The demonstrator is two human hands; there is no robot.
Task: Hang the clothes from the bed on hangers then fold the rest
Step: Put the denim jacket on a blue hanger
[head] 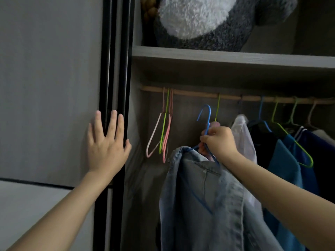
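A light blue denim jacket (199, 200) hangs on a blue wire hanger (206, 115). My right hand (217, 140) grips that hanger at its neck and holds it up inside the wardrobe, its hook a little below the wooden rail (192, 94). My left hand (107, 142) lies flat with spread fingers on the grey sliding door (50, 87), at its black edge frame.
Empty pink, white and green hangers (163, 131) dangle at the rail's left end. To the right hang a white garment (243, 134) and several dark and blue clothes (293, 160). A shelf (217, 57) above carries a grey and white plush toy (199, 19).
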